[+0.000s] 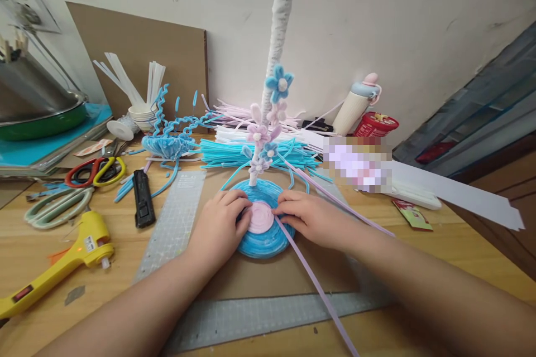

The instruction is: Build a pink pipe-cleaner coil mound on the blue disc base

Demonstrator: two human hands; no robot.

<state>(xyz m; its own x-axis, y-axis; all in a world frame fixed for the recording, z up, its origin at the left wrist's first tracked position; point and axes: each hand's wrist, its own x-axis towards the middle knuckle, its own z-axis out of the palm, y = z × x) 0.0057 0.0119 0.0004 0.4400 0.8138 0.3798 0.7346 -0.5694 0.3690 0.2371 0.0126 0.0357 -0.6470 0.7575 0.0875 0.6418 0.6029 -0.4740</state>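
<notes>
A round blue base [262, 248] of coiled pipe cleaner lies in front of me, with a smaller pink pipe-cleaner coil [262, 217] flat on top. From its back rises a white wrapped stem [281, 17] with blue and pink fuzzy flowers [280, 83]. My left hand [221, 215] is closed at the coil's left edge, thumb and bent fingers against it. On the right edge, my right hand [307, 215] pinches the pink pipe cleaner [316, 284], whose loose end trails toward me. The fingertips partly cover the coil's edges.
Cardboard [268, 284] lies on a cutting mat [234, 318] under the base. Left are a yellow glue gun [90, 240], scissors [61, 206] and a black utility knife [143, 201]. Behind are blue pipe cleaners [234, 153], a blue fuzzy piece [167, 145] and a bottle [354, 106].
</notes>
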